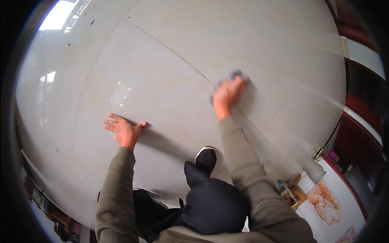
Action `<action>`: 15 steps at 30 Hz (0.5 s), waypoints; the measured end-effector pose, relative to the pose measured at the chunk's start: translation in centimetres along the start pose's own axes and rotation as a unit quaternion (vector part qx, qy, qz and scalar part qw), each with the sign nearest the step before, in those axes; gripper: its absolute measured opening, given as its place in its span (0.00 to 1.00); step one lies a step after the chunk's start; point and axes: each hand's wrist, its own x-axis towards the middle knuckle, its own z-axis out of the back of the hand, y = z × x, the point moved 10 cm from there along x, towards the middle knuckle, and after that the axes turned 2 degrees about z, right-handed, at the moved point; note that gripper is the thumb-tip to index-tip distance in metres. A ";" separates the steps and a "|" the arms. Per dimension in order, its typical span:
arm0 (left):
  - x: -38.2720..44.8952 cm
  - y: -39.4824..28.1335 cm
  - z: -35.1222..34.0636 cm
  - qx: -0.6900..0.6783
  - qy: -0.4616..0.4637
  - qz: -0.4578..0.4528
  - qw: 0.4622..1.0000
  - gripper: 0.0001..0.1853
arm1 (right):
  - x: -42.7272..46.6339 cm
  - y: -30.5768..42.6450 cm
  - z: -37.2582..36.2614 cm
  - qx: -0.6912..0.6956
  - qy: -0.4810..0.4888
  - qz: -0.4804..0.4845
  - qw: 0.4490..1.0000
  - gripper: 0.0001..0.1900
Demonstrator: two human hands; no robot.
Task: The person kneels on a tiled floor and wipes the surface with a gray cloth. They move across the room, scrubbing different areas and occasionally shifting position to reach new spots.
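My right hand (pixel 228 92) presses a bunched grey cloth (pixel 235 73) against the glossy tiled floor (pixel 170 100), near a dark tile joint. Motion blurs both the hand and the cloth, so the cloth's full shape is hard to make out. Off to the left, my left hand (pixel 125 130) rests on the floor with its fingers spread and nothing in it. Both arms wear ribbed olive sleeves.
My dark shoe (pixel 205 161) and bent knee (pixel 215 206) are between my arms. At the lower right stand a grey container (pixel 314 171) and a white panel with a fish picture (pixel 323 200). Dark red furniture (pixel 358 127) lines the right edge. Small dark specks (pixel 92 22) dot the far floor.
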 end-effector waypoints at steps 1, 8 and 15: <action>0.0 0.4 0.0 0.000 0.008 0.011 1.000 0.87 | 1.8 4.5 -3.2 0.077 0.028 -0.019 0.996 0.14; -0.8 -3.1 0.8 0.016 0.052 0.006 0.999 0.85 | 16.3 24.8 -10.6 0.331 0.205 0.186 0.902 0.06; -0.5 -0.7 1.5 -0.002 0.032 0.033 0.999 0.89 | 9.0 13.1 4.1 0.213 0.173 0.173 0.946 0.16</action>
